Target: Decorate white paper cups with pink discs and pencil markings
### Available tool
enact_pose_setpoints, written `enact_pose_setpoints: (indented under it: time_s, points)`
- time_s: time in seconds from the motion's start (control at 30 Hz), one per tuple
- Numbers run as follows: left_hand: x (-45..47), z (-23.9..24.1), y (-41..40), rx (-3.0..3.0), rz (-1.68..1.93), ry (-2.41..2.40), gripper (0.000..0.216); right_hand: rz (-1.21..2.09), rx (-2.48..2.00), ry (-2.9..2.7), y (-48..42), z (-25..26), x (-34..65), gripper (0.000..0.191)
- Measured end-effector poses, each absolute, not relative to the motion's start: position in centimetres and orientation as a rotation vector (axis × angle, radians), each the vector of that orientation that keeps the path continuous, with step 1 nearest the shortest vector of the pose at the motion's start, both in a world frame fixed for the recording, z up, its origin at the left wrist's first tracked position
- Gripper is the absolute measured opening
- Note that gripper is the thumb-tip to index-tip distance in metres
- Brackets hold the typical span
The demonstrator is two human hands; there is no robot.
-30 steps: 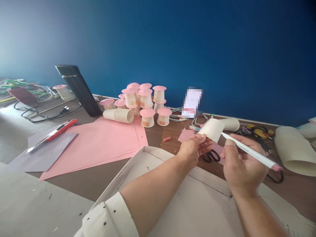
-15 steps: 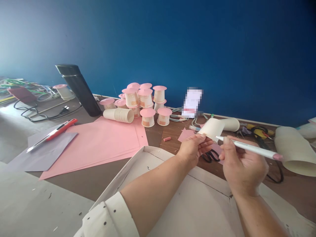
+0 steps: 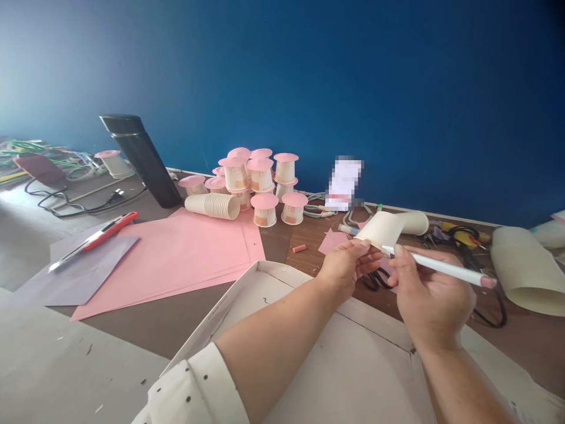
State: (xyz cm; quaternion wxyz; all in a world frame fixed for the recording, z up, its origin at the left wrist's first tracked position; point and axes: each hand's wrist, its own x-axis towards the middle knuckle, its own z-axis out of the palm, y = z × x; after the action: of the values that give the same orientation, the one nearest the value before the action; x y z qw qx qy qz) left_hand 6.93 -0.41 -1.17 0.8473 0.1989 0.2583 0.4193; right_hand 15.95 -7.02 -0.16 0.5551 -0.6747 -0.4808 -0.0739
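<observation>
My left hand (image 3: 346, 268) pinches the rim of a cream paper cup (image 3: 380, 228), which is tilted with its rim toward me. In my right hand (image 3: 432, 294) is a white marker pen (image 3: 445, 266) with a pinkish end. Its tip meets the cup near the rim; any fresh mark there is too small to make out. Behind, several upside-down paper cups (image 3: 265, 218) wear pink round paper tops and have windows and doors drawn on them. A nested stack of plain paper cups (image 3: 212, 206) lies on its side left of these.
Pink paper sheets (image 3: 176, 259) lie at left, beside purple paper (image 3: 101, 271) with a red box cutter (image 3: 95, 240) on it. A black flask (image 3: 143, 162) stands behind. A white box lid (image 3: 353, 365) lies under my arms. Cables and a large pale roll (image 3: 525, 271) are at right.
My right hand has shifted slightly left and down with the marker pen, whose tip has moved along the cup near its rim. My left hand and the cup have hardly moved.
</observation>
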Motion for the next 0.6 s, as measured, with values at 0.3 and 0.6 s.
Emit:
enact_pose_setpoints:
  time_s: [0.3,0.6]
  points:
    - [6.9,-1.03,-0.44,0.424,0.892,0.561,0.014,-0.207,-1.604,-1.153,-6.96,-0.24,15.95,0.027]
    - [6.86,-0.96,-0.47,0.411,0.889,0.564,0.016,-0.207,-1.596,-1.173,-6.89,-0.24,15.91,0.025]
